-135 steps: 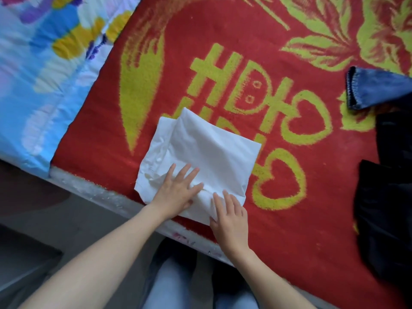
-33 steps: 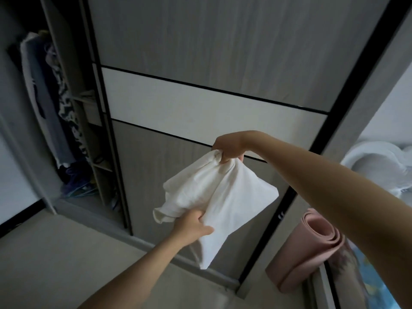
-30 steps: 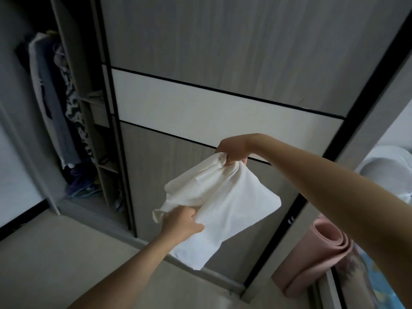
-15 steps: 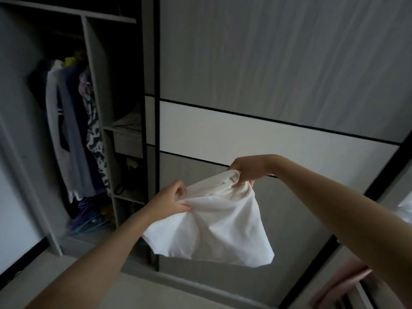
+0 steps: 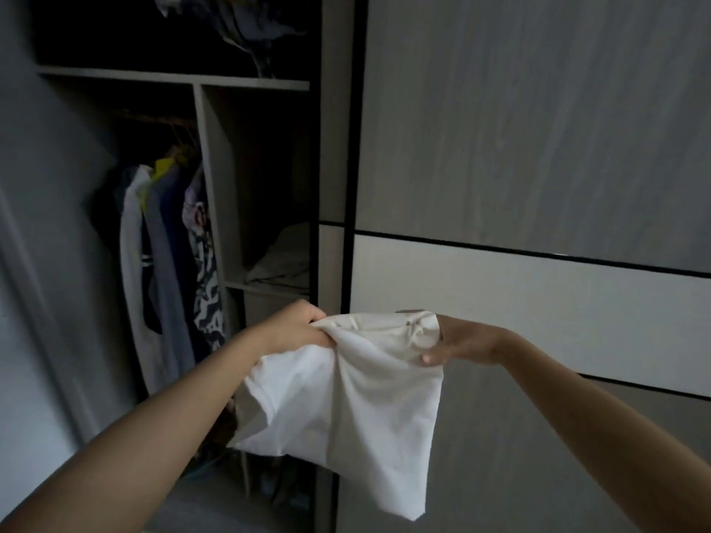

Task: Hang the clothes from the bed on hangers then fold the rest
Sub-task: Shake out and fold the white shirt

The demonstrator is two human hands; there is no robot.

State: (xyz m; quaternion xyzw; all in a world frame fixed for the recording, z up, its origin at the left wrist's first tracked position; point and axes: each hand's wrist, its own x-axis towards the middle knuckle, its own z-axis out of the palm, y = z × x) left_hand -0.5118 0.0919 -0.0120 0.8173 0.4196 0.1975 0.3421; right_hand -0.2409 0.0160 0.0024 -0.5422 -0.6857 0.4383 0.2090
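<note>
The left hand (image 5: 294,328) and right hand (image 5: 463,342) grip the top edge of the white garment (image 5: 346,402), held in air before the open wardrobe (image 5: 215,186). Unsupported below, its folds may fall open.

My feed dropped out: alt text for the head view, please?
The left hand and right hand grip a white garment by its top edge before an open wardrobe, hanging clothes inside at left.
</note>
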